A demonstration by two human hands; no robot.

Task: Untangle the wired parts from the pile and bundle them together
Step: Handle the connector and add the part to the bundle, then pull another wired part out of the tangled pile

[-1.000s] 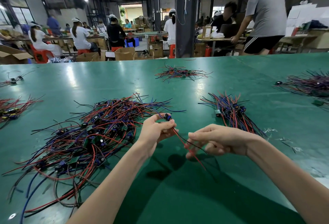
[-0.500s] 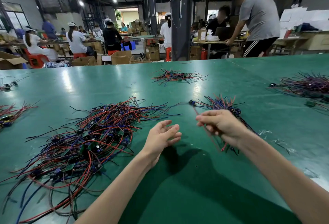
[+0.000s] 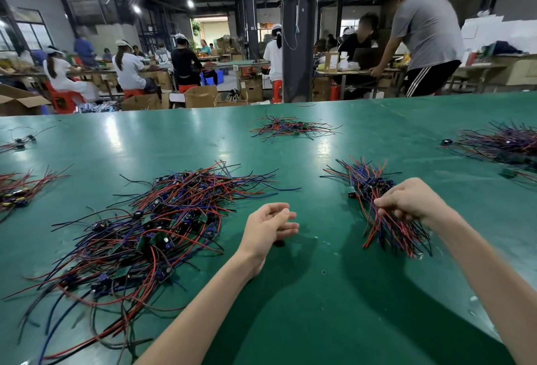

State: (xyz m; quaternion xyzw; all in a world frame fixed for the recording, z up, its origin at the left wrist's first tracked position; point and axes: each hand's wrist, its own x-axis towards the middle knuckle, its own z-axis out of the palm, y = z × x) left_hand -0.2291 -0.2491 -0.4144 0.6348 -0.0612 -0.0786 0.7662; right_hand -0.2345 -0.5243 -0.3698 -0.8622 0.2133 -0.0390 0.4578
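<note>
A green table [image 3: 290, 292] is stretching across the whole foreground, and several heaps of red, blue and black wire are lying on it: a small heap [image 3: 290, 128] near the far edge in the middle, a purple-looking heap [image 3: 499, 144] out at the right, and a reddish heap [image 3: 17, 187] running off the left edge. Beyond the table a dark pillar [image 3: 296, 45] is standing, open cardboard boxes [image 3: 200, 96] are sitting on the floor, workers in white caps are sitting at benches, and a person in a grey shirt [image 3: 427, 33] is leaning on a desk. The tangled pile [image 3: 151, 228] of wired parts, with little green boards showing among the strands, is sprawling over the left of the table, just beside the left forearm. The bundle [image 3: 377, 205] is lying to the right of centre, well apart from the pile, its wires running roughly one way. The left hand [image 3: 268, 225] is hanging between pile and bundle, palm turned inward, fingers relaxed and loosely bent, holding nothing. The right hand [image 3: 412, 200] is reaching in from the right with knuckles up, its fingers curling down onto the bundle and gripping its wires, hiding the strands beneath.
</note>
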